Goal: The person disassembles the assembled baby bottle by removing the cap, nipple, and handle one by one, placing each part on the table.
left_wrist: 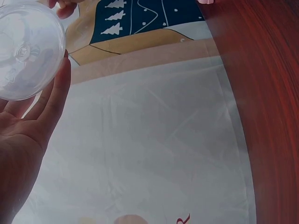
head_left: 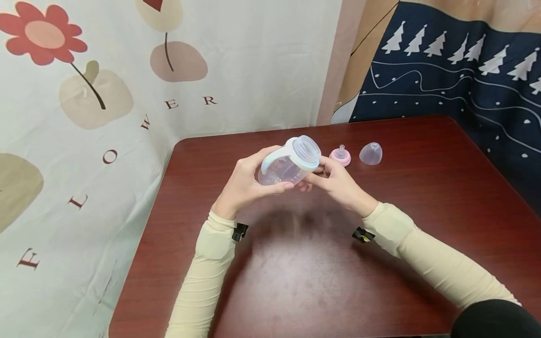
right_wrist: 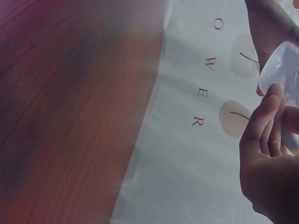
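Observation:
A clear baby bottle (head_left: 281,172) with a white and pale-blue handled collar is held tilted above the table, its threaded mouth bare and pointing up to the right. My left hand (head_left: 245,182) grips the bottle's body from the left, thumb along the near side. The round bottle base (left_wrist: 32,51) fills the upper left of the left wrist view. On the other side, my right hand (head_left: 344,187) holds the bottle near the collar with curled fingers. The right wrist view shows those fingers (right_wrist: 261,126) against the bottle, part of which lies outside the frame.
Behind my right hand, a pink nipple ring (head_left: 340,156) with a clear teat stands on the dark red table (head_left: 405,225). A clear dome cap (head_left: 370,154) stands to its right. Printed curtains (head_left: 262,70) hang along the table's back and left edges.

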### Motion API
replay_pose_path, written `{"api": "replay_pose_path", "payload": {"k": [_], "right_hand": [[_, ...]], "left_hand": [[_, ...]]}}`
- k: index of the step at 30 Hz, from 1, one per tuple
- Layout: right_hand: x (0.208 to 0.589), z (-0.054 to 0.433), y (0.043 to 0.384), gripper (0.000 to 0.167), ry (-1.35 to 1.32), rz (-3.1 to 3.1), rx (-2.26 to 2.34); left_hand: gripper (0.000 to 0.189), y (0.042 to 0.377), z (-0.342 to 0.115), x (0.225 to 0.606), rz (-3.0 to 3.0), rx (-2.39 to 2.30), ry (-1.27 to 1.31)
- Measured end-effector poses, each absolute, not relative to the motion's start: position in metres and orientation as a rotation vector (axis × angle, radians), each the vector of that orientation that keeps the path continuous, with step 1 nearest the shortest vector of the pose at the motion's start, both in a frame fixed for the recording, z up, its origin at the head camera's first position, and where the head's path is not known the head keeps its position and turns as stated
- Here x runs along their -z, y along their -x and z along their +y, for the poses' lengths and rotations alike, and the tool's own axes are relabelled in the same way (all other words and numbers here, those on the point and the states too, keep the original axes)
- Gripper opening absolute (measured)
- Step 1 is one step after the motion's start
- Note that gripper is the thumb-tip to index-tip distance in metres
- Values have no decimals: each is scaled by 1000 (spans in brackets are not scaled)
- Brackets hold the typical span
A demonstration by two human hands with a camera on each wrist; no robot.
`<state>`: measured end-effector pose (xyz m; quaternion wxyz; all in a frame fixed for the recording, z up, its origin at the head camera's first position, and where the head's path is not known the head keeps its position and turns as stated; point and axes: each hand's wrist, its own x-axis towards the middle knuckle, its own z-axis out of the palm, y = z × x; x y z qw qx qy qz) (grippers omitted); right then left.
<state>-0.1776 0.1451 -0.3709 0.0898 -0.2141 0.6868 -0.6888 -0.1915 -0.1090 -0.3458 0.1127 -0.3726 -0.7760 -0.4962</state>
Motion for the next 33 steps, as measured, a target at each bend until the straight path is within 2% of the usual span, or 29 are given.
{"api": "replay_pose_path", "payload": {"k": [8,13,16,26,33], "right_hand": [[360,152,179,24,791,2153,2010],[349,156,180,14,841,2202,2027],[341,159,182,10,832,2210,2057],[313,173,194,16,765,2287,2088],[312,174,217,16,653,2267,2121]], "left_hand": [[68,191,-112,344,-2294,1481,1040],[66,191,-116,343,-2327,1443,987],[70,192,-117,342,-2350,1415,972],[72,191,-119,341,-2350,1405,976],[70,192,-119,341,-2335,1411,997]]}}
